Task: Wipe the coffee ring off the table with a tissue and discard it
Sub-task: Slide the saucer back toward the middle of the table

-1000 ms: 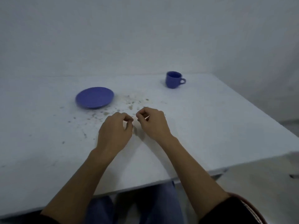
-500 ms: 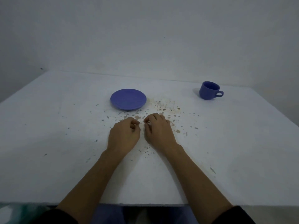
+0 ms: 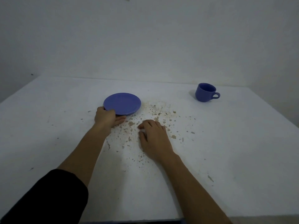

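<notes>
Brown coffee stains (image 3: 156, 110) and many small specks lie scattered over the middle of the white table (image 3: 234, 151), just right of a blue saucer (image 3: 122, 103). My left hand (image 3: 108, 118) grips the saucer's near left rim, thumb on top and fingers under the edge. My right hand (image 3: 153, 137) rests on the table among the specks, fingers curled over a small white bit that looks like a tissue (image 3: 143, 131), mostly hidden under the fingers.
A blue cup (image 3: 205, 92) stands upright at the far right of the table, handle pointing right. A pale wall rises right behind the table's far edge. The near table edge runs along the bottom of the view.
My left hand has moved forward and left from beside the right hand and taken hold of the saucer's rim. My right hand has stayed near the stains. The camera view has shifted.
</notes>
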Motion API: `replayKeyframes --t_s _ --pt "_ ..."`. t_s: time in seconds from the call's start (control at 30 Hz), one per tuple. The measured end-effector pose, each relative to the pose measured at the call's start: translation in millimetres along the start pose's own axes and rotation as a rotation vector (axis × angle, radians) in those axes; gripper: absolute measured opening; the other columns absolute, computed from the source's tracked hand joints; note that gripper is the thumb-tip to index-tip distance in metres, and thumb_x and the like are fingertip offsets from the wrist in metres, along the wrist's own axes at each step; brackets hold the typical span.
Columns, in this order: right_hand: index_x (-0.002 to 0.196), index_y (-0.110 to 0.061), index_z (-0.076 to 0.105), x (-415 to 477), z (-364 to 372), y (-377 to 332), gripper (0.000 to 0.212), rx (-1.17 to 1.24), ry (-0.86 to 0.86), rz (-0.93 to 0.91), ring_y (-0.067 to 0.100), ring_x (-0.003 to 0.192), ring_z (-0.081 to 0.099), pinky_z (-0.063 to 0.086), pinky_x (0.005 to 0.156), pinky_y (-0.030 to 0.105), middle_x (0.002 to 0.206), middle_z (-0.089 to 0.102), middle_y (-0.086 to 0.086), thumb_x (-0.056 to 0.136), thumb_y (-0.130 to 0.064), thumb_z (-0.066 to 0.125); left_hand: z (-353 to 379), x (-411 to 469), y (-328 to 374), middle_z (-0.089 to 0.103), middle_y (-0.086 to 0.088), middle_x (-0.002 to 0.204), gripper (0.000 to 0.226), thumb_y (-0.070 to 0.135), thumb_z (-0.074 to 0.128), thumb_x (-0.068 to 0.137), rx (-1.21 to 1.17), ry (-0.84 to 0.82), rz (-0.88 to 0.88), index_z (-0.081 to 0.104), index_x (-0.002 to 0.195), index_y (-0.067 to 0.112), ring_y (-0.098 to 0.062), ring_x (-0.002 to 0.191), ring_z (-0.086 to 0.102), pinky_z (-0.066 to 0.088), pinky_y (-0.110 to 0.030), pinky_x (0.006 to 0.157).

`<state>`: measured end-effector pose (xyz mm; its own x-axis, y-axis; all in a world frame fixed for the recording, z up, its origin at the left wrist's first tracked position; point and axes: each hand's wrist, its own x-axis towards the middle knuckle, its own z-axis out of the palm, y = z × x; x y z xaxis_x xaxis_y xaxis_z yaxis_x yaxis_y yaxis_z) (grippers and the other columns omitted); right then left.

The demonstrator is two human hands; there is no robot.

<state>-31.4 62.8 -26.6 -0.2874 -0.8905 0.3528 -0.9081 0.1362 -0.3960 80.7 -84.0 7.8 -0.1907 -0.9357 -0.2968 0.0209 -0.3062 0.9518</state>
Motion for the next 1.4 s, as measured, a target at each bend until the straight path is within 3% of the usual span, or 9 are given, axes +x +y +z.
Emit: replayKeyframes --t_s 0.13,0.4,0.5,0.9,1.07,1.13,1.23,1.33,1.4 --pt "0.109 -0.023 0.058 0.2 -0.1 0.2 0.022 0.006 0.01 -0.002 0.015 0.107 0.05 0.04 0.095 0.033 0.114 0.059 -0.005 0.092 -0.028 0.045 12.8 -1.4 4.9 0.062 -0.028 0.113 0.044 0.001 0.041 0.096 -0.059 -0.075 -0.007 0.034 0.14 0.001 -0.027 0.074 0.071 0.06 -0.028 0.054" --pt "0.109 -0.021 0.06 0.5 0.9 1.3 0.025 0.05 0.011 0.005 0.016 0.104 0.051 0.04 0.096 0.034 0.113 0.061 -0.003 0.09 -0.027 0.045 81.8 -5.6 17.7 0.067 -0.02 0.094 0.042 0.001 0.045 0.094 0.125 -0.279 -0.031 0.041 0.135 0.005 -0.028 0.07 0.073 0.061 -0.035 0.059" --pt "0.108 -0.021 0.06 1.2 0.5 1.6 0.024 0.062 0.016 0.01 0.016 0.103 0.05 0.041 0.097 0.034 0.111 0.061 -0.003 0.09 -0.028 0.045 99.7 -5.3 18.0 0.067 -0.025 0.097 0.037 0.0 0.045 0.094 0.203 -0.332 -0.06 0.044 0.132 0.001 -0.028 0.069 0.072 0.062 -0.035 0.059" --pt "0.104 -0.019 0.064 4.1 2.3 3.8 0.023 0.134 0.044 0.023 0.015 0.105 0.052 0.041 0.098 0.033 0.112 0.063 -0.002 0.09 -0.024 0.046 109.4 6.3 6.0 0.07 -0.023 0.095 0.03 0.004 0.05 0.093 0.402 -0.28 -0.044 0.051 0.123 0.002 -0.031 0.072 0.073 0.061 -0.041 0.074" --pt "0.095 -0.013 0.066 5.6 2.5 4.6 0.02 0.287 0.149 0.132 0.015 0.085 0.058 0.05 0.084 0.03 0.097 0.069 0.003 0.088 -0.012 0.048 106.1 -0.5 5.2 0.07 -0.021 0.085 0.027 0.004 0.05 0.092 0.397 -0.284 -0.028 0.051 0.119 0.002 -0.028 0.066 0.073 0.061 -0.035 0.06" --pt "0.099 -0.013 0.067 5.1 0.6 4.1 0.021 0.32 0.175 0.169 0.014 0.084 0.058 0.05 0.082 0.027 0.098 0.07 0.003 0.089 -0.012 0.048 105.0 -4.2 4.7 0.071 -0.018 0.083 0.027 0.008 0.05 0.092 0.415 -0.278 0.012 0.052 0.117 0.001 -0.023 0.06 0.072 0.059 -0.029 0.051" --pt "0.1 -0.015 0.068 5.0 -5.7 2.9 0.022 0.393 0.216 0.232 0.014 0.083 0.061 0.049 0.083 0.025 0.097 0.071 0.003 0.09 -0.011 0.049 103.3 -13.4 8.4 0.068 -0.013 0.095 0.032 0.023 0.05 0.094 0.517 -0.2 0.1 0.049 0.119 0.003 -0.019 0.057 0.07 0.052 -0.026 0.044" --pt "0.095 -0.013 0.069 8.2 -14.8 9.9 0.02 0.46 0.276 0.324 0.014 0.079 0.063 0.051 0.078 0.024 0.089 0.071 0.004 0.089 -0.01 0.049 98.2 -27.2 5.0 0.057 -0.008 0.098 0.041 0.028 0.049 0.094 0.716 -0.057 0.332 0.037 0.129 0.009 -0.013 0.063 0.057 0.042 -0.024 0.048" --pt "0.091 -0.011 0.069 11.4 -20.4 22.4 0.02 0.485 0.339 0.348 0.015 0.076 0.063 0.051 0.073 0.023 0.085 0.071 0.004 0.089 -0.008 0.05 98.4 -41.3 -3.5 0.063 -0.008 0.09 0.027 0.026 0.049 0.094 0.77 -0.052 0.536 0.047 0.117 0.013 -0.017 0.065 0.059 0.049 -0.03 0.055"
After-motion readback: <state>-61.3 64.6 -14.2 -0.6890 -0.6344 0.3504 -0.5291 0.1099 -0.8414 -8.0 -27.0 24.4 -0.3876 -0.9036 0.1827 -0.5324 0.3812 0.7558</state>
